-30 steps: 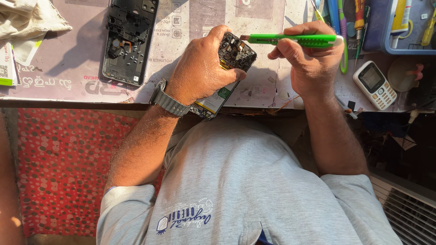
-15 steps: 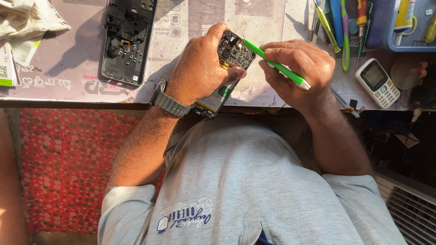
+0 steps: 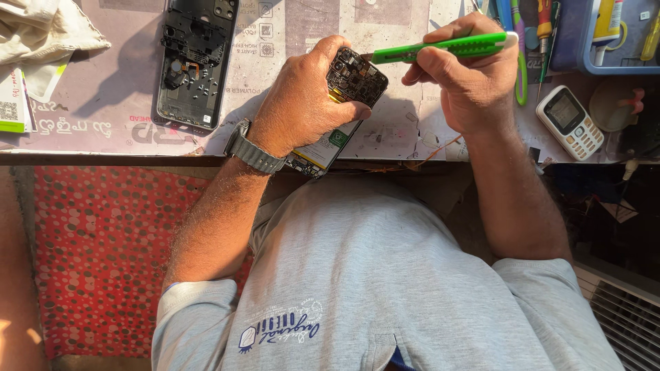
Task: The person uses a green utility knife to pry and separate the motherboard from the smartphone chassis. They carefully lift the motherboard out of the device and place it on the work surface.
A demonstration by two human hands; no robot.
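Opened phone (image 3: 347, 96), bare circuit board, gripped in left hand (image 3: 299, 103), right hand (image 3: 467, 79) holding green screwdriver (image 3: 440, 48)

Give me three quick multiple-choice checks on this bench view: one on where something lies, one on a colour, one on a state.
1. Where is the small keypad phone?
A. on the bench beyond the right hand
B. on the red cloth
C. in the left hand

2. What colour is the tool in the right hand?
A. red
B. green
C. black

3. In what state is the phone held by the left hand?
A. sealed, screen lit
B. wrapped in cloth
C. opened, circuit board bare

Answers: 1 A, it lies on the bench past the right hand, near the blue tray. 2 B, its handle is bright green. 3 C, bare board parts show at its top end.
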